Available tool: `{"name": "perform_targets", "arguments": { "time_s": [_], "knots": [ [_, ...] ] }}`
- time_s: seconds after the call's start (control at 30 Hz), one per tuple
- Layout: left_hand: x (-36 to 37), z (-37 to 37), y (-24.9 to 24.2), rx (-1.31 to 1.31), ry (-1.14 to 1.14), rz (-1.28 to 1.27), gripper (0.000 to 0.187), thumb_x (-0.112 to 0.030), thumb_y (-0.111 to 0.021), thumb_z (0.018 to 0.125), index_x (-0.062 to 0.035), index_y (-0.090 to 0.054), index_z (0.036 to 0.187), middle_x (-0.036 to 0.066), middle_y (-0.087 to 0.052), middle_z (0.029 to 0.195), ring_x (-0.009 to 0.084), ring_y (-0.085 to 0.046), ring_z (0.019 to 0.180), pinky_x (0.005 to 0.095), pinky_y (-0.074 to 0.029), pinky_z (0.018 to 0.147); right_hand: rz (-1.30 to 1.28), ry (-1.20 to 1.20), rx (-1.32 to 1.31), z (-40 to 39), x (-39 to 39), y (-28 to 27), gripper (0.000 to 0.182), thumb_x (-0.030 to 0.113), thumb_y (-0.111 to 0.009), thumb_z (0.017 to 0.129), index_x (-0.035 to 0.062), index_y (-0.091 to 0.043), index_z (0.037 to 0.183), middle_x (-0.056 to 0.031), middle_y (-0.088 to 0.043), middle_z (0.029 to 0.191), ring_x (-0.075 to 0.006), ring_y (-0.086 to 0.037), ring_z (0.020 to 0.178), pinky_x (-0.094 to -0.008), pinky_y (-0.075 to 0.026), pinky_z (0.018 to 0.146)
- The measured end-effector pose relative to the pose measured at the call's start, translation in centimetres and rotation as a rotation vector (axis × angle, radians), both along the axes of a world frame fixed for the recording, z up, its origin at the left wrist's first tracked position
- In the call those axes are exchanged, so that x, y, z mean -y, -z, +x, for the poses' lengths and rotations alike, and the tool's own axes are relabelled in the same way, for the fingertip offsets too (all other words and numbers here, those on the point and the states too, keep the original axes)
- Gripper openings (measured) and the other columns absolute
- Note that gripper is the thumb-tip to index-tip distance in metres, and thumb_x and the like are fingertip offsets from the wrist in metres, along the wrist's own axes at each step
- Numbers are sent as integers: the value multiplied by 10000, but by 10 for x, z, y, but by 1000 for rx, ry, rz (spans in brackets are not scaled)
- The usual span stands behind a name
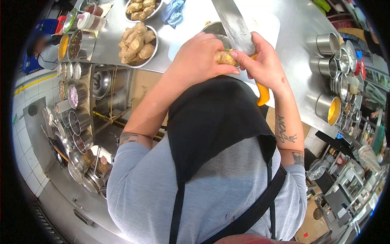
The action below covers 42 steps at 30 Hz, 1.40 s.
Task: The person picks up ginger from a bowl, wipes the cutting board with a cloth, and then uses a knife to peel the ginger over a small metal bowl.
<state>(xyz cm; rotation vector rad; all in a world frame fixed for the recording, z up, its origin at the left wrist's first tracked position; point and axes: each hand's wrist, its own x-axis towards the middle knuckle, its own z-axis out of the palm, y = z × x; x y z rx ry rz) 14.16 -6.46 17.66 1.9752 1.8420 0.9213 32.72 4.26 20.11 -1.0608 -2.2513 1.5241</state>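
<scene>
My left hand (199, 57) is closed around a piece of ginger (224, 57), which is partly hidden by the fingers. My right hand (266, 65) grips a broad-bladed knife (232, 22) by its yellow-orange handle, with the blade pointing away from me. The right thumb presses against the ginger, close to the blade. Beyond my hands, a metal bowl (214, 27) sits on a white cutting board (268, 28), half covered by the knife and fingers. Knobs of ginger (134, 42) fill a steel bowl (153, 49) to the left.
Behind that bowl is another bowl of ginger (140, 9), beside a crumpled blue cloth (174, 12). Metal pots (325, 105) line the counter's right side. Steel containers (81, 44) stand at its left end, with more pans (93, 181) lower down.
</scene>
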Motion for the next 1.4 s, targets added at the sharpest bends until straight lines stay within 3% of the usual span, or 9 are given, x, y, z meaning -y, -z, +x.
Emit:
{"name": "perform_targets", "arguments": {
  "time_s": [0.17,0.3,0.4,0.43,0.53,0.63,0.73,1.03,1.4],
  "knots": [
    [-1,-10,12,227,-85,-114,546,-502,-839,768,-6,-725,967,102,-676,878,276,-664,886,383,-531,801,-62,62,-117,-3,4,-8,404,189,-840,835,-11,-593,1085,-45,-667,758,-93,-587,573,-262,-479,506],
    [4,-32,28,927,160,-434,466,-381,-615,1017,0,-624,1284,95,-692,1144,181,-668,1019,317,-544,850,-100,115,-116,3,-6,-17,414,175,-849,825,8,-594,1106,-29,-664,750,-55,-551,526,-220,-431,451],
    [10,-19,32,1692,188,-440,446,-329,-513,1057,10,-564,1344,125,-666,1200,196,-653,1076,312,-543,881,-229,159,-177,5,-12,-15,401,178,-826,853,8,-590,1130,-25,-664,752,-55,-540,510,-217,-433,454],
    [8,-21,41,1673,291,-428,507,-304,-395,1079,62,-458,1424,170,-601,1269,284,-606,1202,457,-532,977,-274,189,-176,6,-13,-15,391,179,-813,866,8,-590,1137,-25,-665,753,-55,-541,511,-217,-435,456],
    [6,-14,40,1845,288,-449,471,-302,-435,1075,32,-473,1405,163,-607,1253,259,-615,1175,413,-556,915,-139,150,-154,8,-12,-11,348,203,-748,929,15,-583,1170,-27,-661,742,-55,-531,501,-213,-426,457],
    [4,-12,45,1566,393,-365,426,-303,-487,1070,-7,-483,1376,147,-605,1245,222,-621,1149,351,-572,841,-4,150,-101,8,-6,-12,318,231,-674,990,26,-570,1210,-31,-651,724,-54,-513,485,-208,-407,450],
    [2,-2,37,1547,271,-358,347,-306,-580,1044,-31,-564,1255,70,-665,1092,128,-636,967,294,-555,750,-257,175,-163,9,-8,-23,294,231,-619,1033,19,-547,1223,-31,-624,727,-61,-517,503,-213,-392,438],
    [-1,3,27,1187,222,-292,517,-498,-550,1036,-46,-545,1288,55,-667,1024,117,-641,921,275,-564,741,-251,183,-137,7,3,-26,234,285,-599,1041,63,-536,1086,-25,-603,653,-51,-486,448,-215,-377,410],
    [-3,8,14,1093,129,-291,530,-515,-540,1040,-10,-625,1178,51,-684,917,93,-623,758,250,-536,646,-276,171,-196,8,1,-23,248,286,-601,1041,53,-519,1068,-29,-603,638,-56,-488,433,-218,-368,392]
  ]
}}
